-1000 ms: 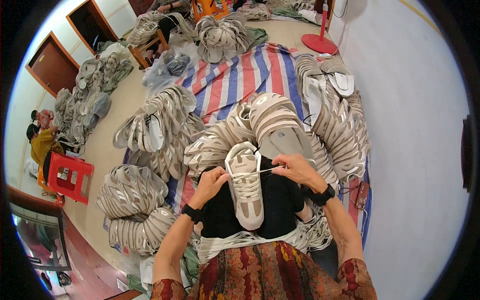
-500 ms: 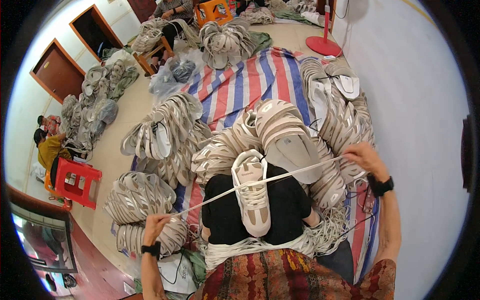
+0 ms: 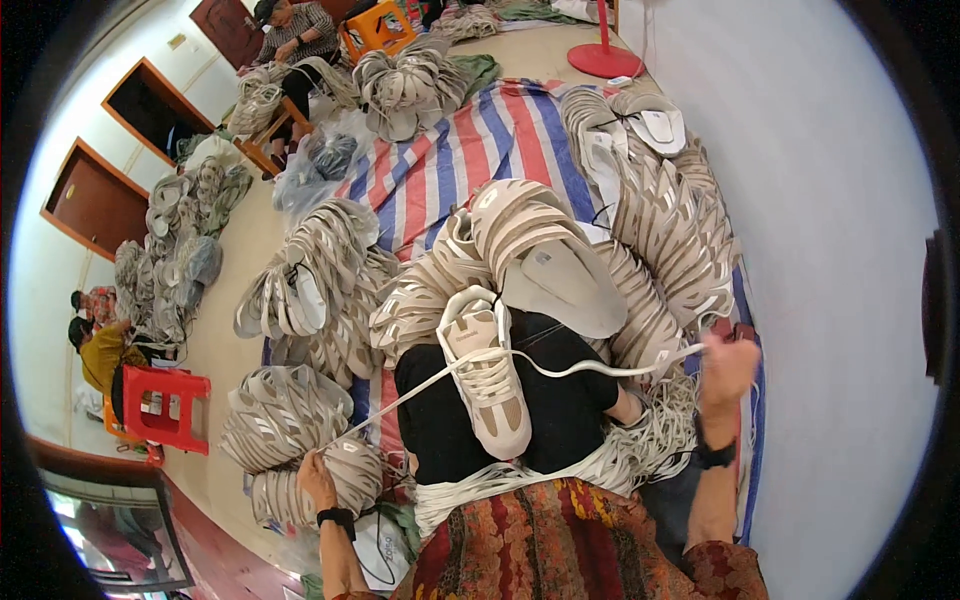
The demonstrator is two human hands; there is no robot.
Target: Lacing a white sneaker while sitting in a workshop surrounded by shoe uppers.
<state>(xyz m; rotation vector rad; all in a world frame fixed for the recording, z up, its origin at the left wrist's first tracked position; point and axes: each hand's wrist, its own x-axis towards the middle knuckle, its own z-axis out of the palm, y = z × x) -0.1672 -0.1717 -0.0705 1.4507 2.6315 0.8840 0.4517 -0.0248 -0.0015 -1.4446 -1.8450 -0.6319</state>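
A beige and white sneaker upper (image 3: 505, 425) rests on my black-clad lap, its toe pointing toward me. A cream shoelace (image 3: 585, 368) passes through its upper eyelets and runs out to both sides. My left hand (image 3: 318, 482), low on the left, pinches one end, and that side runs fairly straight. At the right, my right hand (image 3: 729, 375) is closed at the other end and somewhat blurred. Between it and the shoe the lace hangs in a loose wave. A thick bunch of loose cream laces (image 3: 650, 450) lies across my waist and right thigh.
Stacked shoe uppers (image 3: 545, 235) lean just beyond my knees, with more piles (image 3: 285, 410) at left and right. Beneath them spreads a striped sheet (image 3: 470, 150). A red stool (image 3: 165, 410) stands at left, a white wall (image 3: 820, 250) at right. Other people sit farther off.
The lace was stretched in one line across the shoe; its right part now sags. Both hands have come lower, and the view has shifted slightly.
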